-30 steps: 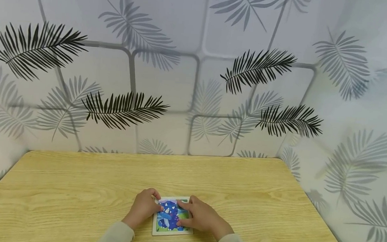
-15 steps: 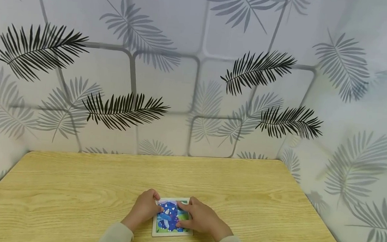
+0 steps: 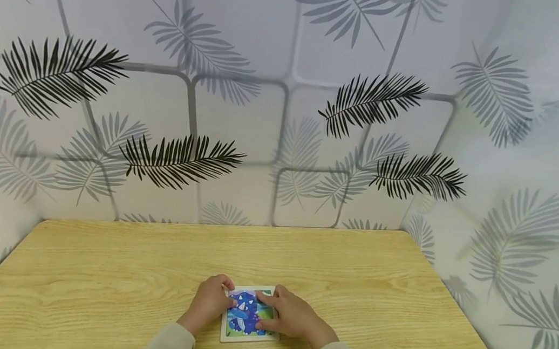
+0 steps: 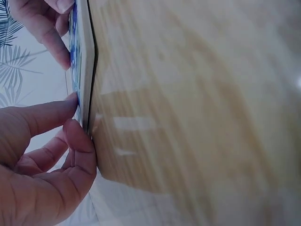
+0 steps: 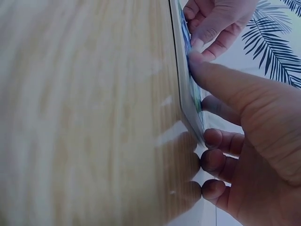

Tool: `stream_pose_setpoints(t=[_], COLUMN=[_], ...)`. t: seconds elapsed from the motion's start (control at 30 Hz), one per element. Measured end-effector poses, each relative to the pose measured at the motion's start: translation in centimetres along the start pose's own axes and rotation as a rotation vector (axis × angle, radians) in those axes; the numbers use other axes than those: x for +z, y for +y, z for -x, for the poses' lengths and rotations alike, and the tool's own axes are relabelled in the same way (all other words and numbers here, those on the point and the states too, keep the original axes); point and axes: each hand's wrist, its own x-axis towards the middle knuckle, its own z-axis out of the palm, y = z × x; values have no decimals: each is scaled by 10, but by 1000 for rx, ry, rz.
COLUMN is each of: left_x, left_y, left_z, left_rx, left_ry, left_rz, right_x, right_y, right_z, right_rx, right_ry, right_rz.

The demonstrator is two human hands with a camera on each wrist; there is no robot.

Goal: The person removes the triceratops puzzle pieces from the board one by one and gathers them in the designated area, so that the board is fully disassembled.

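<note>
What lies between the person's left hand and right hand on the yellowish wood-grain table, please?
A flat, square, white-bordered, mostly blue picture board lies between the left hand and the right hand, and both touch it, as the head view shows.

No legible text, labels or numbers.

Light yellow-brown wood-grain table (image 3: 106, 281), far corners rounded; on it, a square white-rimmed board (image 3: 248, 317) picturing a blue cartoon creature.
</note>
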Motion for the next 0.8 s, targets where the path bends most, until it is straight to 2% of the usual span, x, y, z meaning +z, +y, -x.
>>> stream_pose_setpoints(t=[0.13,0.43,0.8], left_x=[-1,-3,2], left_y=[1,1,-2], left_z=[-1,0,-4], left_rx=[-17,7,9], left_ry=[-25,-64,1], left_rz=[2,-26,-6], right_x=[0,2,1], right_y=[1,3,1], right_z=[0,0,1], right_rx=[-11,-11,-8], right_ry=[-18,-32,-23], right_rz=[-37,-51,-37])
